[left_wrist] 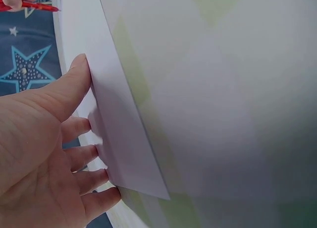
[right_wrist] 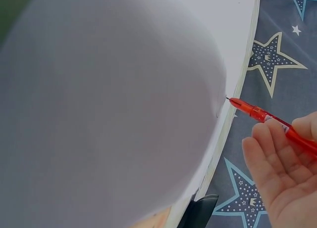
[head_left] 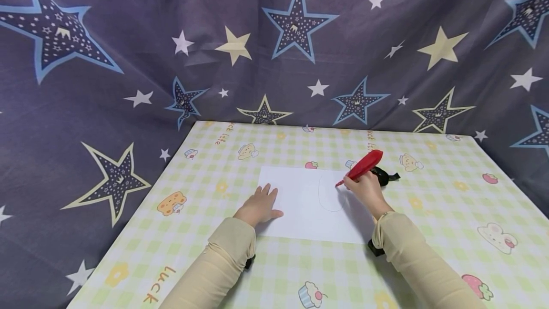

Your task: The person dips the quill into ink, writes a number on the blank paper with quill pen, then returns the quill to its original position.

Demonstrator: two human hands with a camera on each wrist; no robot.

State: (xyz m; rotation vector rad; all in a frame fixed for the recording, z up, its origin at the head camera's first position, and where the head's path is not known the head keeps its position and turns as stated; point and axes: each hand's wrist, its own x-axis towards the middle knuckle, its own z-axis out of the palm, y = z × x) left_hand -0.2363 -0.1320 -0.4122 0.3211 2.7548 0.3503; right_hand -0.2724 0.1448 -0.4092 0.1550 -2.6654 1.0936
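Observation:
A white sheet of paper (head_left: 300, 223) lies on the table, with a thin U-shaped line drawn on its right half. My right hand (head_left: 366, 192) pinches a red pen (head_left: 364, 165) with a broad, pointed top end. In the right wrist view the slim tip of the pen (right_wrist: 242, 106) meets the paper (right_wrist: 213, 20), while thumb and fingers grip the barrel. On the sheet's left edge rests my left hand (head_left: 259, 206), fingers spread. Its fingertips touch the paper (left_wrist: 119, 139) in the left wrist view, the thumb lying nearer the pen.
A checked tablecloth (head_left: 206, 252) with cartoon prints covers the table. Just beyond my right hand lies a black object (head_left: 381, 176), partly hidden by it. Behind the table's far edge hangs a dark curtain (head_left: 317, 70) patterned with stars.

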